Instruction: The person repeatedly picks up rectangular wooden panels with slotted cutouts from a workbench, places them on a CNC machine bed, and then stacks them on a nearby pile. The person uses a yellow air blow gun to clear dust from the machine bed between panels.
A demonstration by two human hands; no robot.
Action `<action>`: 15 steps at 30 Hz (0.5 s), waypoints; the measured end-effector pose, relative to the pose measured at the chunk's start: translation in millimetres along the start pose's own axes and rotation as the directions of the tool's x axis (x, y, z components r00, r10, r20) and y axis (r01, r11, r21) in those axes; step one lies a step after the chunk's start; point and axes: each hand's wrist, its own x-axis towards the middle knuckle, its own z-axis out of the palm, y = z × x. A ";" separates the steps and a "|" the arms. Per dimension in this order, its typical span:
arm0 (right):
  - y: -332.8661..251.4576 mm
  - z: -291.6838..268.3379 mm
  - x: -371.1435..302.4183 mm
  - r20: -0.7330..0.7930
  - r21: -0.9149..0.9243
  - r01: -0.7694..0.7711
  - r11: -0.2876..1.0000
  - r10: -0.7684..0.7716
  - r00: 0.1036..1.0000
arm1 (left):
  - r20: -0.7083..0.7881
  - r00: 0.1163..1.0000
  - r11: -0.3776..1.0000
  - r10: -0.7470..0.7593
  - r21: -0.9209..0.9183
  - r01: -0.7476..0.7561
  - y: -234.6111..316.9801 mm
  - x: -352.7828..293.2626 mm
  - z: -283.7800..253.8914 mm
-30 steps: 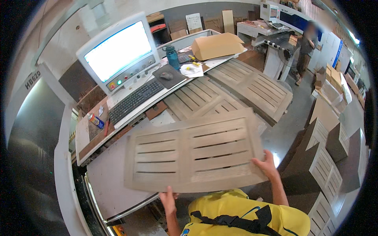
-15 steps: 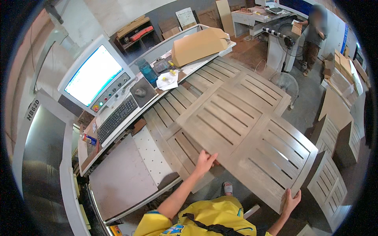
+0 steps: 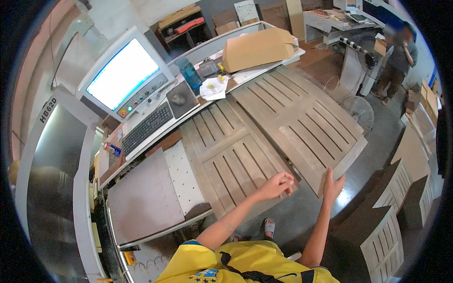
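A greyish-brown slotted wooden panel (image 3: 302,118) lies angled on the right, its near corner toward me. My right hand (image 3: 333,184) grips that corner, thumb on top. A second slotted wooden panel (image 3: 231,158) lies beside it on the left, with a narrow dark gap between the two. My left hand (image 3: 277,184) is over the near right corner of the left panel, fingers curled in loosely and nothing visible in them. I cannot tell whether it touches the panel.
Left of the panels, a monitor (image 3: 123,73), a keyboard (image 3: 147,128), a blue bottle (image 3: 188,73) and cardboard (image 3: 257,49) occupy a bench. A fan (image 3: 356,113) stands beyond the panels. More slotted panels (image 3: 384,240) stand on the right. A person (image 3: 398,61) stands at the far right.
The right panel has moved away from me and turned, uncovering more of the left panel. My left hand has let go of its edge; my right hand has kept hold, moving inward and farther away.
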 end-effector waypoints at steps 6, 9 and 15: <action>-12.0 37.3 0.2 -0.016 0.159 -0.041 0.986 0.044 0.999 | -0.375 0.927 0.987 0.014 -0.144 -0.073 -68.5 -125.9 -21.4; -8.9 35.4 -3.4 -0.178 0.023 0.197 0.980 -0.190 0.965 | -0.628 0.774 0.985 0.081 -0.070 -0.160 -100.0 -188.6 -36.1; -31.6 13.8 -89.3 0.134 -0.232 0.671 0.705 -0.660 0.740 | -0.948 0.287 0.938 0.134 0.215 0.273 -134.1 -248.5 -63.6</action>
